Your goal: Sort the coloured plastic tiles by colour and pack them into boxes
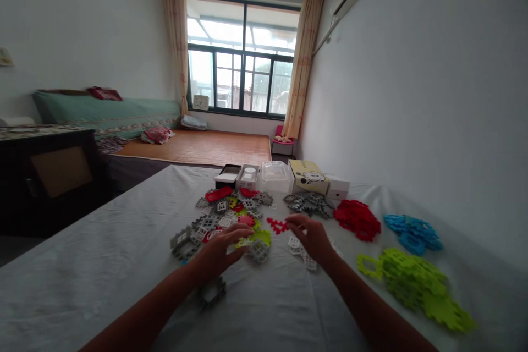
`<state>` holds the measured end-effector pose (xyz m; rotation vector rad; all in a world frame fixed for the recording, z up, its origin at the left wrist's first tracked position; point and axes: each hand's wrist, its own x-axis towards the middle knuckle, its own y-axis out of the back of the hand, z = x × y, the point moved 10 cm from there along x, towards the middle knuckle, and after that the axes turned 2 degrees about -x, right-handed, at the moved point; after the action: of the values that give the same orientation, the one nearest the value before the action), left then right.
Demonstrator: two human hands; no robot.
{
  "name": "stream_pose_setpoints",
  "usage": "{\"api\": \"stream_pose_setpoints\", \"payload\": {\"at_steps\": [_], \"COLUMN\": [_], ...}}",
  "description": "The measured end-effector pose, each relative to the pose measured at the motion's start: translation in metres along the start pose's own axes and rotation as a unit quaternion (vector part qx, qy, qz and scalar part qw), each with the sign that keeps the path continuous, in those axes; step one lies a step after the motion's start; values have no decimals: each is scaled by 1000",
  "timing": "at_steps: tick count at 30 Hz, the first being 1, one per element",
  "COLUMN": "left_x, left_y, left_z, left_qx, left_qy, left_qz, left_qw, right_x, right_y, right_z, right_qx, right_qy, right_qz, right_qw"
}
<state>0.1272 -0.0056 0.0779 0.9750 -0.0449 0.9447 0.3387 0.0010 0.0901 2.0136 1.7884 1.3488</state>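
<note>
My right hand [308,234] pinches a small red toothed plastic piece [277,225] by its right end, just above the cloth. Below that hand lie several white lattice window pieces [309,262]. My left hand [228,246] hovers over or rests on the mixed pile, its fingers stretched and the thumb apart, with nothing visibly gripped. Close to its fingertips are a grey toothed piece [258,252] and a lime-green piece [263,234]. Grey, red, green and white building pieces [211,222] lie jumbled beyond it. A grey frame piece [212,292] is under my left forearm.
Sorted piles stand to the right: dark grey [309,205], red [358,219], blue [413,232] and lime green [416,280]. Along the white-clothed table's [124,242] back edge are a black box [228,176], a clear plastic tub [275,177] and a yellow carton [308,176].
</note>
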Motion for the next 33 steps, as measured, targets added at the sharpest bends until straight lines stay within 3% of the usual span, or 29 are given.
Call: {"api": "stream_pose_setpoints", "payload": {"at_steps": [3, 6, 9, 12, 17, 20, 25, 27, 33], "left_x": [1, 1, 1, 1, 2, 3, 2, 2, 0], "left_y": [4, 4, 3, 2, 8, 12, 12, 13, 48], "left_z": [-5, -8, -7, -8, -16, -17, -19, -22, -39], "left_qx": [19, 23, 32, 40, 51, 49, 45, 48, 123], "left_qy": [-15, -25, -24, -18, 6, 9, 10, 14, 37], "left_qz": [9, 11, 10, 7, 11, 20, 20, 20, 95], "left_qw": [1000, 999, 999, 999, 999, 999, 999, 999, 987], "right_x": [3, -20, -45, -59, -62, -64, -62, -61, -60], "right_y": [84, 174, 223, 231, 224, 228, 218, 219, 240], "right_z": [65, 116, 159, 195, 220, 222, 233, 233, 203], "right_qx": [-108, -289, -413, -471, -457, -447, -356, -339, -303], "right_qy": [-74, -143, -204, -250, -267, -267, -270, -274, -272], "right_qz": [140, 266, 275, 222, 192, 221, 216, 223, 311], "right_qw": [981, 909, 844, 816, 826, 825, 868, 872, 859]}}
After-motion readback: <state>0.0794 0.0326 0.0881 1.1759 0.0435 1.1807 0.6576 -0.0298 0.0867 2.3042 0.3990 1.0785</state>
